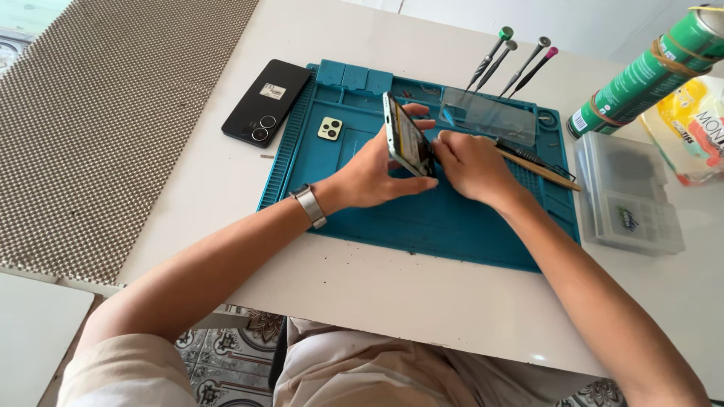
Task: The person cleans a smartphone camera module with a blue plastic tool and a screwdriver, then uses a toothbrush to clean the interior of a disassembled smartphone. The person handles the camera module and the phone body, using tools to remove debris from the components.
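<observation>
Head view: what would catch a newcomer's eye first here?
Both hands meet mid-frame over the blue mat: the left hand holds a phone on edge, and the right hand presses against its side. A black phone lies left of the mat, and four screwdrivers stand behind it.

White table (362, 294) – woven beige mat (98, 120) at left – patterned floor tiles (226, 354) below.

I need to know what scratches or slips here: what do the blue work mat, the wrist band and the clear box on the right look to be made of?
Blue work mat: likely silicone or soft rubber; matte, with moulded trays and ridges. Wrist band on the left hand: looks like brushed metal, silvery sheen. Clear box: translucent hard plastic, slightly frosted, with compartments showing through.
</observation>
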